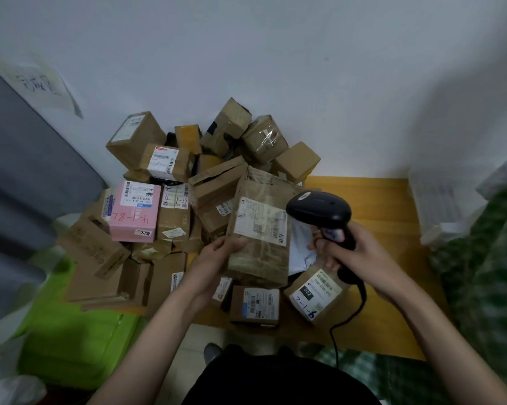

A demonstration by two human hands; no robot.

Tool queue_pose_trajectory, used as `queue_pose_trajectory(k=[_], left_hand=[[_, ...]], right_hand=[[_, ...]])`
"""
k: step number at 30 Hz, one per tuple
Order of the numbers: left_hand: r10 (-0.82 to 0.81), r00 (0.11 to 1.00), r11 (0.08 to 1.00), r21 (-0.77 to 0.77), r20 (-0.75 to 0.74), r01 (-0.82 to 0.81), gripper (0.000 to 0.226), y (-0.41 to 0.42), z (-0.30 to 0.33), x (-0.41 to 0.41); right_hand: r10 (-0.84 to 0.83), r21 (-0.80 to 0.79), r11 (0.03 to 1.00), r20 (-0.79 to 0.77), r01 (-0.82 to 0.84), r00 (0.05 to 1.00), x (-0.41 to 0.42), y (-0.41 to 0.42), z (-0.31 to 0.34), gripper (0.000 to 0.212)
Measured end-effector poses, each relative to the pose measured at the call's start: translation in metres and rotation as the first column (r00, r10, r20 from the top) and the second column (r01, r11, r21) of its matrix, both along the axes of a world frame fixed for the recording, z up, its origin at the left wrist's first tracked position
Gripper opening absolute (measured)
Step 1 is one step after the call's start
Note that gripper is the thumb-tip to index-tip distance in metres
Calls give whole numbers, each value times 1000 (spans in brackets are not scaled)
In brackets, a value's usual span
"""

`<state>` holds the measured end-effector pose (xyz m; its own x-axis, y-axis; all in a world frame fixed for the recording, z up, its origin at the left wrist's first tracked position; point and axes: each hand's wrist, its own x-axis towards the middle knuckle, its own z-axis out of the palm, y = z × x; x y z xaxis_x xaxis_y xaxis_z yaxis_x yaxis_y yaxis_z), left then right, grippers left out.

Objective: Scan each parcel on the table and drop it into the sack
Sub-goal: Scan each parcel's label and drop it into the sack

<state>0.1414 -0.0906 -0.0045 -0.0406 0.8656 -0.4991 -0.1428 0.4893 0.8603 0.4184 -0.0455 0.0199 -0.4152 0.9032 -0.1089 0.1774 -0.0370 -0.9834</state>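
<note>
Parcel, a worn brown cardboard box with a white shipping label facing up, held at centre frame above the pile, left hand gripping its lower left edge, fingers curled underneath. Right hand clenched round the handle of a black barcode scanner, head angled at the label from the right. Beneath, more cardboard parcels heaped on a yellow wooden table, among them a pink box at left. Green crate at lower left.
</note>
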Motion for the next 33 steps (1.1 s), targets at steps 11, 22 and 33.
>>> queue_pose_trajectory(k=[11, 22, 33], left_hand=[[73, 995, 996, 55, -71, -70, 46, -13, 8, -28], [99, 992, 990, 111, -75, -90, 52, -24, 6, -31], [161, 984, 980, 127, -81, -151, 46, -36, 0, -32]], right_hand=[[206, 188, 938, 376, -291, 904, 9, 1, 18, 17], [247, 234, 901, 417, -366, 875, 3, -3, 20, 10], [259, 131, 938, 351, -321, 900, -4, -3, 19, 19]])
